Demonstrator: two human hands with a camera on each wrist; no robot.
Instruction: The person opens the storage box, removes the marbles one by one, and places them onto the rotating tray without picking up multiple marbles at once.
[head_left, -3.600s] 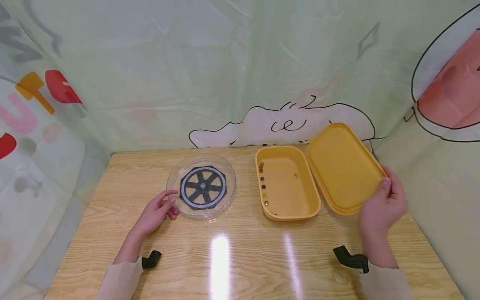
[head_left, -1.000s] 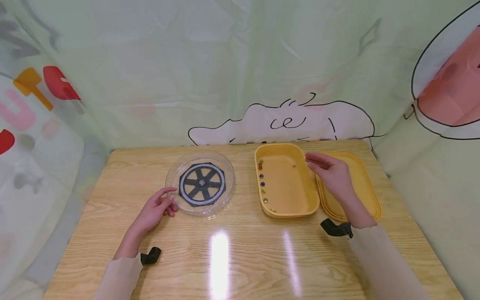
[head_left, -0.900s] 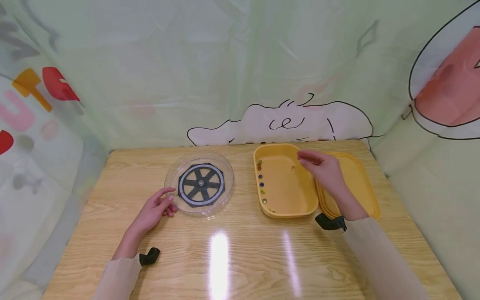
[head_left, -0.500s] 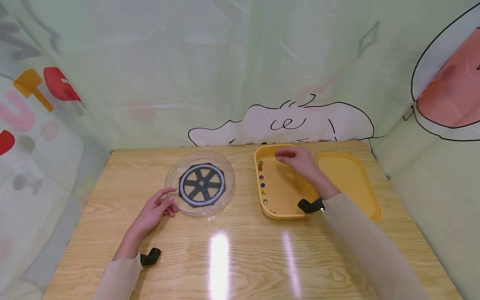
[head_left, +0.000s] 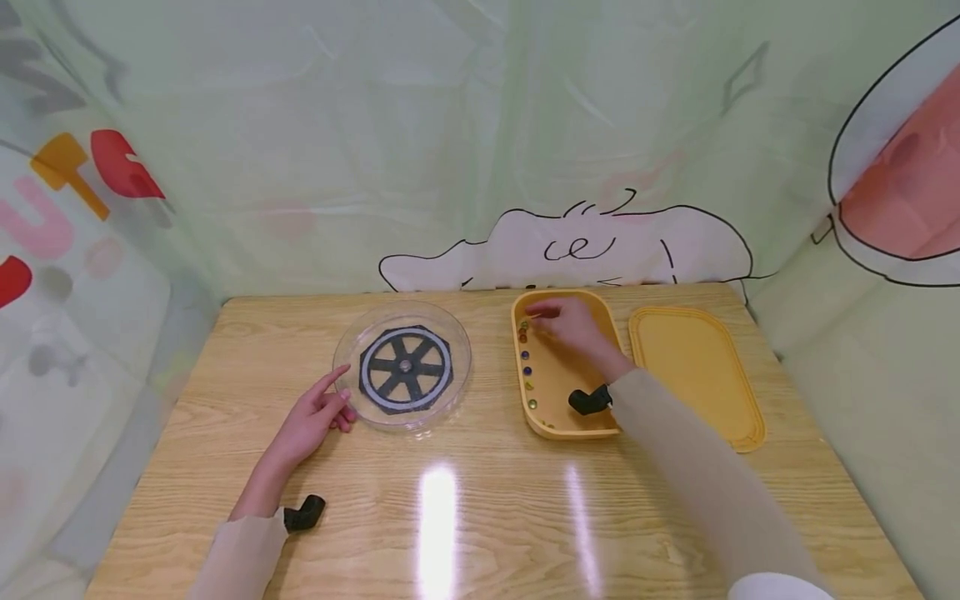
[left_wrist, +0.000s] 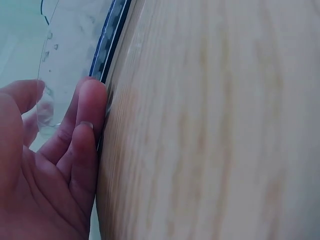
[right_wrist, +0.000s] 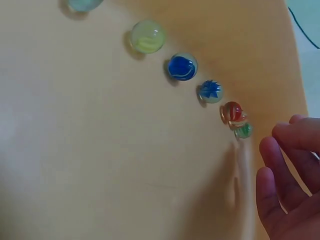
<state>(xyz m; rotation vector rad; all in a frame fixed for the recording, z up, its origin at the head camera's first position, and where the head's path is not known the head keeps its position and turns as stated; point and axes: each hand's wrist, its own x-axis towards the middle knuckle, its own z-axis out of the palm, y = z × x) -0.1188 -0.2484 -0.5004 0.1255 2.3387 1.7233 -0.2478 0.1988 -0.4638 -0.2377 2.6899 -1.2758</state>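
Observation:
My left hand (head_left: 307, 421) rests by the left side of a clear round dish (head_left: 402, 427), fingertips touching its outer side. A black and grey spoked wheel shape (head_left: 406, 367) shows through the dish. In the left wrist view, the hand's fingers (left_wrist: 90, 105) lie between the dish wall and the tabletop. My right hand (head_left: 573, 325) reaches into a yellow box (head_left: 551, 433). In the right wrist view its loosely bent fingers (right_wrist: 275, 150) are just short of a green marble (right_wrist: 243, 130) and a red marble (right_wrist: 232, 111). Two blue marbles (right_wrist: 182, 66) and a yellow one (right_wrist: 147, 36) continue the row.
The yellow lid (head_left: 693, 371) lies flat on the wooden table (head_left: 360, 517), right of the box. A printed cloth (head_left: 360, 167) hangs behind the table and at both sides.
My right hand has laid the lid down, let go, and moved left over the box toward its far left corner. The left hand stays beside the dish, its index finger slightly raised.

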